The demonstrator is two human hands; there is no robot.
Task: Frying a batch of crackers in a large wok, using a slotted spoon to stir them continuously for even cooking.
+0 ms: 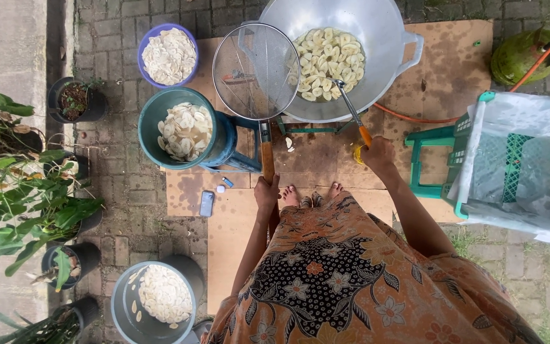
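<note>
Fingers [266, 191] grip round wire-mesh strainer [256, 71], wooden-handled.

The top edge cuts off the far rim of your wok [383, 38], and the spatula's [350, 105] blade is buried among the frying slices [327, 54]. Your left hand [266, 193] wraps the skimmer's handle [267, 153], so its end is hidden. The gas cylinder [517, 57] is half covered (a hose crosses it). The grey bucket [125, 312] runs off the bottom edge. The small items beside the phone [207, 203] are too tiny to identify.
</note>
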